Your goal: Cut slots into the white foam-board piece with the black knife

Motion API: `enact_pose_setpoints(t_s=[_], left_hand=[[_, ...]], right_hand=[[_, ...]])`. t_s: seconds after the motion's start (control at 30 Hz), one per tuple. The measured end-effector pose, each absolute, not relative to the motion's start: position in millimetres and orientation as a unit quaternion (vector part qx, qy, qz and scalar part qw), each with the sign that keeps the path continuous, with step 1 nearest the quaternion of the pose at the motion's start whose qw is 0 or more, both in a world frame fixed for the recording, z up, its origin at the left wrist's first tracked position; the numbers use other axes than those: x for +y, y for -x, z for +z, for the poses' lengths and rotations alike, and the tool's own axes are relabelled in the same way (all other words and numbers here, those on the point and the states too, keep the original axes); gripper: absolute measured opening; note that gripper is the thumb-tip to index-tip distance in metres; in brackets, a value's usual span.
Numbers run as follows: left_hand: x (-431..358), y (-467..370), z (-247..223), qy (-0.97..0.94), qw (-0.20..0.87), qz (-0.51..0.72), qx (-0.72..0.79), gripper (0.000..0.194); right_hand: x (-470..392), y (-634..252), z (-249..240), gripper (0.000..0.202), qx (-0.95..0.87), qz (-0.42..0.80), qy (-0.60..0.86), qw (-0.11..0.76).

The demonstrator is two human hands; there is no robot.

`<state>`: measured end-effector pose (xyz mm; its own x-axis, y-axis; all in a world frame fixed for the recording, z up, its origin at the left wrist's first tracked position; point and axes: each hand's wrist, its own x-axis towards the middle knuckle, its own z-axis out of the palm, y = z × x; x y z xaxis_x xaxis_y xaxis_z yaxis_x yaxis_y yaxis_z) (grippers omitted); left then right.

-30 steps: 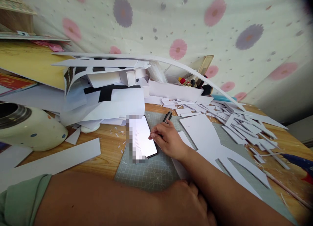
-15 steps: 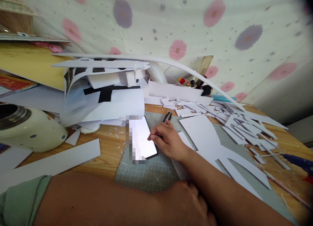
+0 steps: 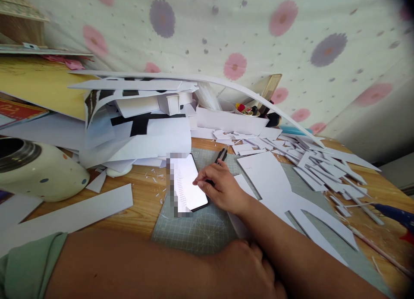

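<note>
A smartphone (image 3: pixel 190 187) with a lit white page of text lies on the green cutting mat (image 3: pixel 197 236). My right hand (image 3: pixel 220 184) is over its right edge, palm down, thumb and index finger stretched loosely above the screen; I cannot tell whether a fingertip touches the glass. Behind this hand a black utility knife (image 3: pixel 221 154) rests on the mat, partly covered by the fingers. At the bottom, my left hand (image 3: pixel 244 264) is curled into a fist beneath my right forearm, which hides part of its fingers. Whatever may be inside that fist is out of sight.
Cut white foam board (image 3: pixel 271 174) covers the mat's right side, with a heap of offcuts (image 3: pixel 310 161) behind it. A blue glue gun (image 3: pixel 393 213) sits at far right. Leftward are a dotted flask (image 3: pixel 48 171), a white strip (image 3: pixel 80 206) and stacked sheets (image 3: pixel 155 139).
The text on the phone screen has shifted. My right thumb and index finger have moved slightly left over the screen. My left hand stays where it was.
</note>
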<state>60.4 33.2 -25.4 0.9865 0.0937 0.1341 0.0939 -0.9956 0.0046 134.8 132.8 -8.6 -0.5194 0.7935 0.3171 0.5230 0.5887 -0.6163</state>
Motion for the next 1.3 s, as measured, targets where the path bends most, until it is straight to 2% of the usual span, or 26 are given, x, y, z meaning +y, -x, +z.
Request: enact_pose_setpoints(t_s=[0.3, 0.5, 0.7, 0.83, 1.1, 1.3], left_hand=[[35.1, -64.2, -18.3, 0.999, -0.008, -0.024, -0.040, 0.015], [33.8, -72.8, -31.5, 0.999, -0.017, 0.005, -0.039, 0.017], [32.8, -72.4, -31.3, 0.999, -0.019, -0.001, -0.040, 0.015], [33.4, -64.6, -23.4, 0.998, -0.016, -0.048, -0.043, 0.013], [36.8, -64.2, -28.0, 0.997, -0.007, -0.068, -0.035, 0.015], [36.4, -65.7, -22.7, 0.999, -0.019, -0.030, -0.039, 0.016]], right_hand=[[128.2, -134.2, -4.4, 0.010, -0.845, 0.245, 0.380, 0.285], [128.2, -135.1, -5.5, 0.008, -0.846, 0.250, 0.368, 0.295], [129.6, -134.4, -5.8, 0.007, -0.850, 0.242, 0.374, 0.280], [128.4, -134.3, -4.7, 0.008, -0.849, 0.245, 0.371, 0.284], [126.3, -135.6, -3.9, 0.014, -0.850, 0.285, 0.338, 0.287], [128.0, -134.3, -5.3, 0.004, -0.846, 0.256, 0.362, 0.297]])
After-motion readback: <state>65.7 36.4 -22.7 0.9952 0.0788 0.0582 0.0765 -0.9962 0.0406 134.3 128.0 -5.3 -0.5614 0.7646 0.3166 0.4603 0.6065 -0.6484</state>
